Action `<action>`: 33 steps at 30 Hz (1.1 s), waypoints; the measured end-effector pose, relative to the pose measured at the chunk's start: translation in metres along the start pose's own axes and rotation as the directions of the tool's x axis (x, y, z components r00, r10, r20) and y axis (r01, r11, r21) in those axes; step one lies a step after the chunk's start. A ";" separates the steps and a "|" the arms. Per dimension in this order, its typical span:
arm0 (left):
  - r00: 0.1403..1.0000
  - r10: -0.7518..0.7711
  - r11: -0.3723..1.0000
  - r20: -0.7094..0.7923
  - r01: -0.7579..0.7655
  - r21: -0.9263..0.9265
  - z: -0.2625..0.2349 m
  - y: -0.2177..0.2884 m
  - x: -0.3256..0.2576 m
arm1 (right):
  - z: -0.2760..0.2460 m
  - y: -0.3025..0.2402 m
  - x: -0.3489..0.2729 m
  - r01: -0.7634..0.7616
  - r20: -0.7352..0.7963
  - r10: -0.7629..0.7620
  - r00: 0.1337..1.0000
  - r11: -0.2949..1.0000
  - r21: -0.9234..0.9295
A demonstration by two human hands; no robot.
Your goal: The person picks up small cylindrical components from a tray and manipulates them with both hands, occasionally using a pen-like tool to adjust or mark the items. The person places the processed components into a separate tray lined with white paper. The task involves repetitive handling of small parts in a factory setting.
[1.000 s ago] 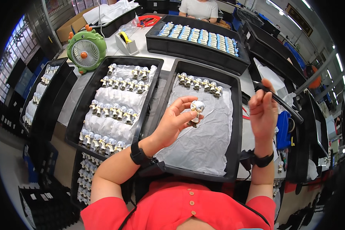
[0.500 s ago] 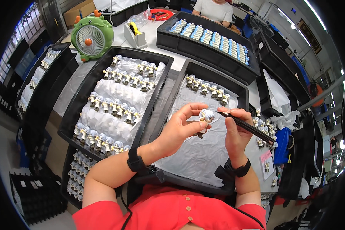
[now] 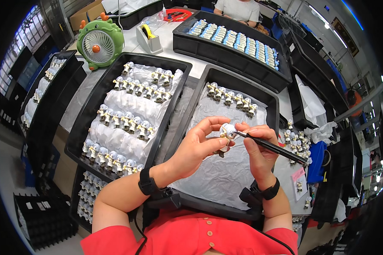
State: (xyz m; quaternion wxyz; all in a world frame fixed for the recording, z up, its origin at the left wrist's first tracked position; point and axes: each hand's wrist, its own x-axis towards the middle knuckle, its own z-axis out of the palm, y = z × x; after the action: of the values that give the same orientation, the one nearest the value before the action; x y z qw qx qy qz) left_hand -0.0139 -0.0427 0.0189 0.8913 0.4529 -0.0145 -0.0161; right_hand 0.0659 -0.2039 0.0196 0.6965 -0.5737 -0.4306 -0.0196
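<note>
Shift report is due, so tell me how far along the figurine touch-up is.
Done, it seems: one row of figurines stands in the right tray. In hand: the left hand holds one figurine while the right hand puts a brush to it. Possibly left: the full left tray, though whether it is finished is unclear.

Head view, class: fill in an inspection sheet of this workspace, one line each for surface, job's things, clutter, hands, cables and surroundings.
Surface: grey table crowded with black trays.
Job's things: small white figurine; thin black brush, tip at the figurine.
Clutter: left tray with rows of figurines; middle tray with one row; green fan; tape dispenser.
Hands: left hand pinches the figurine; right hand grips the brush.
Cables: thin black cable over the red shirt.
Surroundings: another person seated at the far side.
</note>
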 end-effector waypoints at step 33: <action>1.000 0.002 0.999 0.023 -0.001 -0.052 -0.001 -0.001 0.001 | 0.000 0.001 -0.001 -0.005 0.004 0.006 1.000 0.999 -0.037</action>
State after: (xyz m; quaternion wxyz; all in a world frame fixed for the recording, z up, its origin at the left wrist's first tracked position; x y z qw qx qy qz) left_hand -0.0130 -0.0424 0.0173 0.9026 0.4293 -0.0246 -0.0208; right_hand 0.0662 -0.2040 0.0181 0.6849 -0.5877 -0.4300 -0.0244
